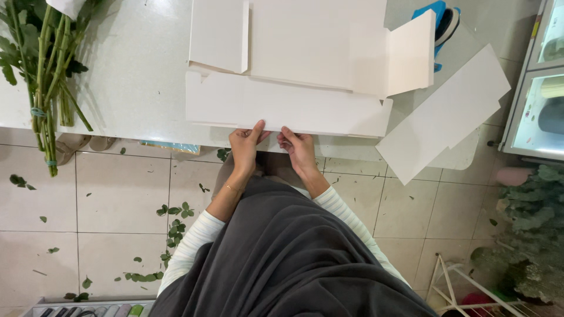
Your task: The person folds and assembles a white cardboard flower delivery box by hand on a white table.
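Seen from above, 2 bare hands pinch the near edge of a flat white cardboard box blank [288, 108] lying on a pale speckled worktop [135, 64]. Left hand [245, 147] and right hand [298, 149] sit close together, fingers closed on the flap.

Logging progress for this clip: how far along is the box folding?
Early. The white cardboard box blank lies mostly flat on the table; only its near long flap and right end flap are raised. The left hand and right hand pinch the near flap's edge. No box shape shows yet.
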